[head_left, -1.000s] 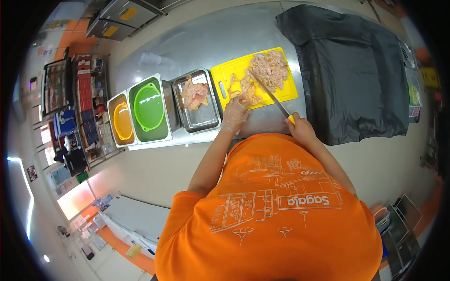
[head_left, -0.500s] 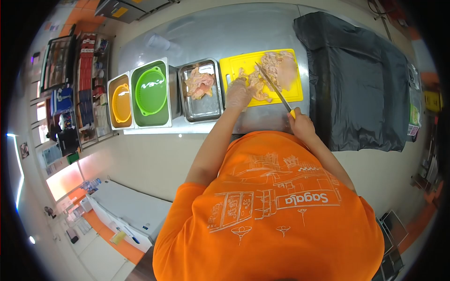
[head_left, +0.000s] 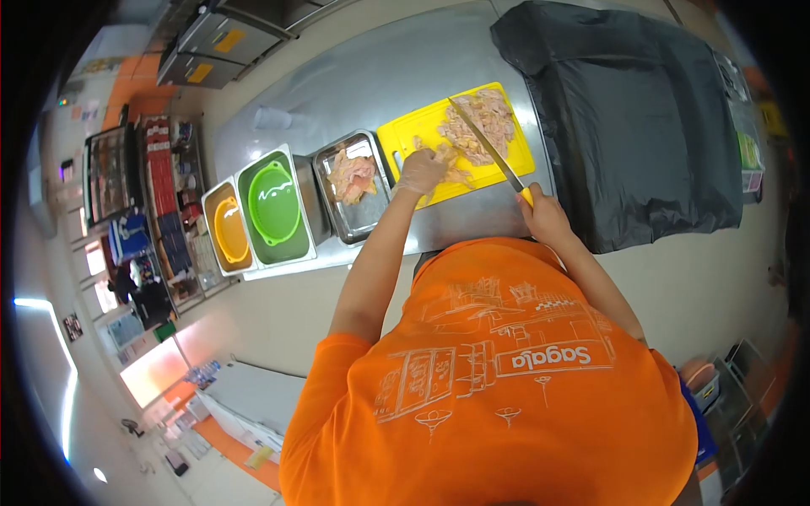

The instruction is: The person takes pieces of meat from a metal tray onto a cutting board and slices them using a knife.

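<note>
On the yellow cutting board [head_left: 407, 133] lies a heap of chopped raw chicken [head_left: 494, 116]. My right hand [head_left: 545, 217] is closed round the yellow handle of a long knife [head_left: 488, 146], whose blade slants across the board against the heap's left side. A clear plastic glove covers my left hand [head_left: 422, 171], at the board's left part. Its fingers are curled onto a smaller portion of raw chicken [head_left: 456, 175], left of the blade; the fingertips are partly hidden. Beside the board, a metal tray [head_left: 363, 226] holds more raw chicken pieces [head_left: 351, 175].
Left of the tray stand deep metal pans [head_left: 310, 228] with a green basket [head_left: 274, 204] and an orange basket [head_left: 229, 229]. A clear cup [head_left: 272, 117] lies behind them on the steel table [head_left: 363, 76]. Black plastic sheeting [head_left: 624, 126] covers the right side.
The camera view has tilted, so the table appears rotated. The smooth pale area at the heap's right side no longer shows. My left hand remains by the smaller portion; the knife stays in my right.
</note>
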A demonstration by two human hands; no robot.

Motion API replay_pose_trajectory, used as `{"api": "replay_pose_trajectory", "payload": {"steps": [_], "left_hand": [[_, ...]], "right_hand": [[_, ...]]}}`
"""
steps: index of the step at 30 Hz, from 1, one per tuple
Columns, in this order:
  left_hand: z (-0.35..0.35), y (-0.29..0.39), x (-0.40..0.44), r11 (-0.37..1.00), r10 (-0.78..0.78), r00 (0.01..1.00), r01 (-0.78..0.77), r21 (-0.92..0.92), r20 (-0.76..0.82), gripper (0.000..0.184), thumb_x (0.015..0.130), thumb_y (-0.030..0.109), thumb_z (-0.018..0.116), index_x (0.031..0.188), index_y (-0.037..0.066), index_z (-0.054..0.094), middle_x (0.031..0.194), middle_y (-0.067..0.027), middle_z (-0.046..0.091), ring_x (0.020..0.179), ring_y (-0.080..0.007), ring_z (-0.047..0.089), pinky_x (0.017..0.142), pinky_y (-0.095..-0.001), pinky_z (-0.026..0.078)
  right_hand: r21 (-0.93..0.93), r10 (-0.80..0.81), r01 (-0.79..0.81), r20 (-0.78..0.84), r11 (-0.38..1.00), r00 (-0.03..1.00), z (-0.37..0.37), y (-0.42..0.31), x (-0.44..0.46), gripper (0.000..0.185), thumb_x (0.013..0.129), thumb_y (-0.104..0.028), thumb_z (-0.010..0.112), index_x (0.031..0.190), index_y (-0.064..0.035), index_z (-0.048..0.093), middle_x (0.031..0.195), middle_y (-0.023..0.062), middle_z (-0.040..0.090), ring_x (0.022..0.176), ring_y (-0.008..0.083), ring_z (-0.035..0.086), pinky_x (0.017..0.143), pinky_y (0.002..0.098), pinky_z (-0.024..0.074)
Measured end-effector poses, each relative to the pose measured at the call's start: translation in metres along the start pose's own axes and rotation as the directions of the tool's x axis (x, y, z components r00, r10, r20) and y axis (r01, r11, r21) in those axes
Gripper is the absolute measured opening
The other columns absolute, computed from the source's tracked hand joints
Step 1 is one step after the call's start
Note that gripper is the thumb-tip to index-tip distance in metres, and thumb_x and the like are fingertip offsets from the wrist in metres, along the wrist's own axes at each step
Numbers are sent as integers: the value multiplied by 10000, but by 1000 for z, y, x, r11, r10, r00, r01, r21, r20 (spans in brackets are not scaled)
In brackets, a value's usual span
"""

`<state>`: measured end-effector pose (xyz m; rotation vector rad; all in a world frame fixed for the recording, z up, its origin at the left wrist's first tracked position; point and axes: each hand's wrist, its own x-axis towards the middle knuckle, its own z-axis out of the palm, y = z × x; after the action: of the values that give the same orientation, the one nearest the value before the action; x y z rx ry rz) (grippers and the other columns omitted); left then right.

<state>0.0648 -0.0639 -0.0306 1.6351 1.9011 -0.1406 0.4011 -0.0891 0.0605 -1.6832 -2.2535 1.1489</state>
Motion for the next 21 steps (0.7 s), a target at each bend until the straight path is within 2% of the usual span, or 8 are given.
{"api": "replay_pose_trajectory", "payload": {"steps": [4, 5, 8, 11, 14, 17, 20, 21], "left_hand": [[-69, 35, -32, 992, 97, 939, -63, -112, 330, 651, 1020, 618, 414, 1155, 41, 684, 855, -89, 752, 737, -250, 698, 729, -378, 560], [-67, 46, -34, 759, -213, 852, 452, -468, 478, 530, 1046, 530, 476, 1164, 52, 671, 900, -83, 735, 707, -244, 655, 711, -361, 546], [-21, 11, -18, 338, -260, 819, 574, -746, 512, 482, 1005, 415, 638, 1264, 8, 626, 1054, -75, 691, 866, -158, 660, 679, -323, 546], [-34, 15, -21, 429, -267, 849, 528, -733, 456, 430, 1015, 373, 639, 1272, 28, 633, 1120, -81, 677, 893, -165, 647, 680, -319, 544], [-81, 66, -55, 172, -206, 923, 361, -916, 325, 317, 1016, 307, 637, 1124, 12, 682, 984, -96, 703, 754, -176, 646, 691, -293, 519], [-66, 53, -42, 337, -209, 974, 150, -930, 82, 306, 1018, 297, 628, 1110, 10, 682, 996, -101, 711, 762, -179, 659, 695, -292, 522], [-48, 47, -33, 167, -214, 974, -42, -985, -78, 352, 1023, 307, 617, 1170, -6, 685, 1028, -111, 724, 799, -187, 677, 717, -308, 534], [-50, 51, -37, 304, -297, 952, 18, -953, -77, 371, 1030, 308, 607, 1215, -8, 667, 1071, -109, 721, 861, -184, 679, 765, -308, 536]], "right_hand": [[55, 16, -18, 37, 998, 999, -1, 3, -7, 331, 1032, -333, 564, 1068, -8, 515, 808, 309, 665, 792, 520, 657, 733, 607, 504], [49, 13, -15, 35, 999, 999, 3, 6, -7, 330, 1032, -330, 565, 1073, -6, 517, 808, 308, 666, 793, 520, 657, 733, 606, 504], [52, 6, -8, 44, 999, 999, 6, 7, -7, 328, 1031, -324, 564, 1089, -3, 521, 809, 307, 666, 794, 520, 658, 733, 603, 505], [76, 20, -24, 55, 997, 998, 1, 2, -7, 332, 1030, -323, 564, 1101, -1, 520, 814, 311, 666, 796, 519, 659, 734, 602, 504], [86, 29, -32, 42, 996, 999, -1, 1, -6, 337, 1032, -330, 560, 1099, -4, 513, 818, 317, 663, 793, 523, 657, 734, 602, 504], [100, 27, -32, 49, 995, 998, -6, -2, -6, 339, 1036, -340, 553, 1084, -8, 503, 819, 320, 661, 788, 529, 652, 732, 603, 503], [134, 10, -18, 64, 991, 998, -9, -8, -5, 342, 1039, -349, 546, 1071, -12, 495, 816, 323, 659, 787, 535, 649, 728, 605, 501], [147, 3, -13, 68, 989, 998, -9, -9, -4, 343, 1040, -352, 544, 1068, -14, 493, 815, 324, 658, 787, 537, 648, 727, 606, 501]]}}
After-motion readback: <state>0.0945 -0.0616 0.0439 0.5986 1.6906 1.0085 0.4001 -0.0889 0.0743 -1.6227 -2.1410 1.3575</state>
